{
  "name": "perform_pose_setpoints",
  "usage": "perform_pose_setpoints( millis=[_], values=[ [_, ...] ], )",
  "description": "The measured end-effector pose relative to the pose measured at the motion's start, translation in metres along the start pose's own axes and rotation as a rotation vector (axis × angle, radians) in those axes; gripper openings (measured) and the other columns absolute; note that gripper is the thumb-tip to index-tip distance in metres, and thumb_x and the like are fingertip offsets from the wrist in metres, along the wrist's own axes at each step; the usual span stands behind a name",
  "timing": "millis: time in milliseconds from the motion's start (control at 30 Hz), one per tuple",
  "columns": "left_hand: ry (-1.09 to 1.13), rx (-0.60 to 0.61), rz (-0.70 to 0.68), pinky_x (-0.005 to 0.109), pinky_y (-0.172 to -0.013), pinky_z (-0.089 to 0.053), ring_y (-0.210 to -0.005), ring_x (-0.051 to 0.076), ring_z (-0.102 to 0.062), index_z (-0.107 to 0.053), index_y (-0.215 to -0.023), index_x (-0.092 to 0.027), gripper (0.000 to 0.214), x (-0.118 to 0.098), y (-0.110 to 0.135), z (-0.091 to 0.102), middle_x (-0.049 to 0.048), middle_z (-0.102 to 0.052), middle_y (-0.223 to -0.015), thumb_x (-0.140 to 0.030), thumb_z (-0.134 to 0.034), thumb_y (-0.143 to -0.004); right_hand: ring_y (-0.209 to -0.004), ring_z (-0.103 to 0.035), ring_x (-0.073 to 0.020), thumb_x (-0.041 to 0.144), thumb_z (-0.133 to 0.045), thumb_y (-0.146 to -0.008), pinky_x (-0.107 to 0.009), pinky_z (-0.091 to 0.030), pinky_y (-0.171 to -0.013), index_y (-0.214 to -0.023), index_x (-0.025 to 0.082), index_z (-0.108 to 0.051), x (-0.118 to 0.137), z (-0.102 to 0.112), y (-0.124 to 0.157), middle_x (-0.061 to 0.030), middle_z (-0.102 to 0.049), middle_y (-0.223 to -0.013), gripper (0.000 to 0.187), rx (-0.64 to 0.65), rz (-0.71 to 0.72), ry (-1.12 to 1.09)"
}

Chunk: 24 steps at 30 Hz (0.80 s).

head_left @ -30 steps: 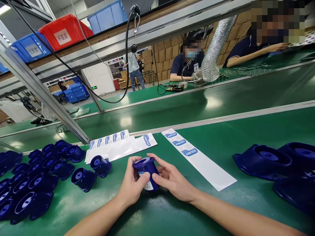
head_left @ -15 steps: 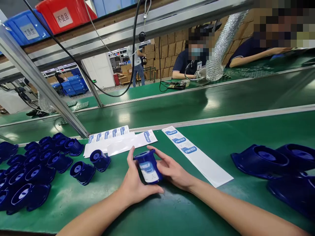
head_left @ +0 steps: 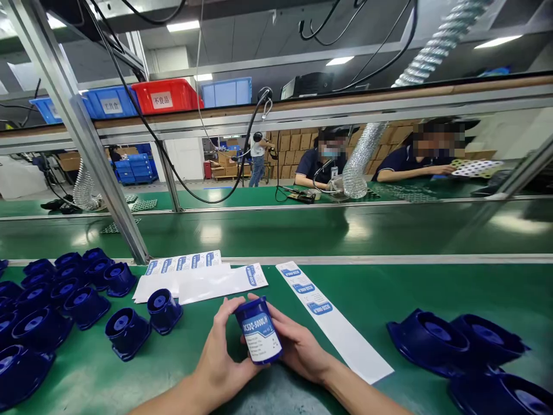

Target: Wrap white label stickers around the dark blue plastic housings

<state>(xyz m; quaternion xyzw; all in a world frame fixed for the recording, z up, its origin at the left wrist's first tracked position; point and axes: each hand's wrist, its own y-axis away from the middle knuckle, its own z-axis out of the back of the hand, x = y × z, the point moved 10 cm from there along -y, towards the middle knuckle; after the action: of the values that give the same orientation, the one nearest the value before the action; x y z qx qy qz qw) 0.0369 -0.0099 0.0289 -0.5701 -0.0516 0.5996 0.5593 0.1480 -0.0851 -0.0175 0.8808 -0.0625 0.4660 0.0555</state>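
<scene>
Dark-blue plastic housing (head_left: 258, 329) in both hands, tilted, just over green bench (head_left: 367, 291), printed label (head_left: 262, 341) facing camera. Left hand (head_left: 227, 349) grasps its left side, thumb near base; right hand (head_left: 298, 346) grasps right side and back. Label strip (head_left: 348, 337) near right hand, label sheets (head_left: 224, 285) beyond left, more housings (head_left: 86, 306) both sides.

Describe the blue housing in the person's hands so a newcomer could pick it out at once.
Find the near green work surface, then the left hand and right hand at its bottom centre. Between them is a tilted dark blue plastic housing. Unlike the loose housings at either side, it is in hand and shows a blue-and-white label whose heading ends in 5000L/H.
</scene>
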Motion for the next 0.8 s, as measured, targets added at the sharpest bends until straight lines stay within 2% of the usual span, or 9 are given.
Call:
perform_pose_setpoints(
  millis=[167, 267, 333, 433, 500, 567, 667, 733, 800],
  values=[
    [-0.043, 0.009, -0.117, 0.074, -0.114, -0.047, -0.143, 0.043, -0.052, -0.029, -0.157, -0.037, 0.093, -0.011, 0.002, -0.001, 0.0194, -0.048, -0.154, -0.029, -0.085, -0.083, -0.115, -0.069, -0.0239, 0.052, -0.081, -0.088, -0.037, -0.047, -0.096, -0.144, 0.040, -0.064, 0.002, 0.007, -0.001, -0.0035, -0.073, -0.134, 0.060, -0.018, 0.039, 0.029],
    [-0.092, 0.039, -0.122, 0.075, -0.115, -0.045, -0.151, 0.046, -0.041, -0.033, -0.155, -0.034, 0.089, -0.012, 0.003, 0.000, 0.0213, -0.037, -0.162, -0.027, -0.085, -0.083, -0.106, -0.070, -0.0211, 0.057, -0.088, -0.079, -0.033, -0.049, -0.088, -0.148, 0.037, -0.061, -0.001, 0.016, -0.003, -0.0041, -0.075, -0.129, 0.077, -0.079, 0.030, 0.067],
    [-0.154, 0.055, -0.152, 0.079, -0.116, -0.041, -0.153, 0.047, -0.038, -0.033, -0.156, -0.030, 0.089, -0.019, 0.001, 0.003, 0.0233, -0.033, -0.164, -0.029, -0.085, -0.083, -0.095, -0.071, -0.0195, 0.065, -0.088, -0.074, -0.030, -0.050, -0.081, -0.148, 0.031, -0.061, -0.004, 0.021, -0.005, -0.0053, -0.078, -0.116, 0.086, -0.123, 0.014, 0.123],
    [-0.362, 0.091, -0.263, 0.088, -0.118, -0.026, -0.154, 0.048, -0.036, -0.036, -0.156, -0.024, 0.084, -0.037, -0.005, 0.005, 0.0256, -0.040, -0.160, -0.035, -0.082, -0.087, -0.070, -0.070, -0.0194, 0.084, -0.066, -0.083, -0.030, -0.051, -0.068, -0.140, 0.016, -0.065, -0.009, 0.014, -0.008, -0.0072, -0.077, -0.082, 0.089, -0.074, -0.039, 0.318],
    [-0.489, 0.161, -0.324, 0.088, -0.119, -0.024, -0.147, 0.045, -0.047, -0.045, -0.149, -0.022, 0.069, -0.047, -0.008, 0.000, 0.0225, -0.055, -0.150, -0.037, -0.078, -0.091, -0.051, -0.061, -0.0169, 0.087, -0.049, -0.090, -0.028, -0.044, -0.054, -0.139, 0.010, -0.065, -0.011, 0.007, -0.007, -0.0051, -0.070, -0.067, 0.093, -0.023, -0.066, 0.575],
    [-0.537, 0.245, -0.314, 0.081, -0.118, -0.038, -0.126, 0.036, -0.065, -0.056, -0.134, -0.023, 0.044, -0.047, -0.009, -0.004, 0.0152, -0.068, -0.132, -0.033, -0.072, -0.094, -0.048, -0.056, -0.0155, 0.077, -0.050, -0.095, -0.028, -0.043, -0.052, -0.146, 0.010, -0.061, -0.005, 0.004, -0.005, -0.0025, -0.068, -0.064, 0.085, -0.035, -0.015, 0.854],
    [-0.636, 0.298, -0.168, 0.074, -0.114, -0.047, -0.097, 0.027, -0.072, -0.064, -0.109, -0.023, 0.015, -0.032, -0.008, 0.003, 0.0065, -0.074, -0.108, -0.021, -0.063, -0.094, -0.063, -0.063, -0.0179, 0.055, -0.059, -0.097, -0.033, -0.051, -0.070, -0.153, 0.012, -0.056, 0.008, 0.003, -0.002, -0.0010, -0.070, -0.068, 0.070, -0.107, 0.085, 1.052],
    [-0.814, 0.255, -0.074, 0.081, -0.119, -0.036, -0.100, 0.030, -0.072, -0.066, -0.103, -0.021, 0.015, -0.023, -0.005, 0.019, 0.0070, -0.074, -0.103, -0.015, -0.057, -0.093, -0.068, -0.066, -0.0195, 0.048, -0.059, -0.096, -0.035, -0.053, -0.076, -0.150, 0.011, -0.059, 0.011, 0.005, -0.002, -0.0015, -0.071, -0.069, 0.065, -0.134, 0.088, 1.047],
    [-1.013, 0.166, -0.073, 0.088, -0.119, -0.022, -0.123, 0.039, -0.067, -0.068, -0.113, -0.019, 0.030, -0.024, -0.005, 0.034, 0.0154, -0.073, -0.122, -0.007, -0.052, -0.092, -0.066, -0.067, -0.0193, 0.043, -0.061, -0.094, -0.034, -0.055, -0.075, -0.144, 0.010, -0.064, 0.014, 0.008, -0.004, -0.0010, -0.070, -0.068, 0.060, -0.174, 0.085, 1.011]
  ],
)
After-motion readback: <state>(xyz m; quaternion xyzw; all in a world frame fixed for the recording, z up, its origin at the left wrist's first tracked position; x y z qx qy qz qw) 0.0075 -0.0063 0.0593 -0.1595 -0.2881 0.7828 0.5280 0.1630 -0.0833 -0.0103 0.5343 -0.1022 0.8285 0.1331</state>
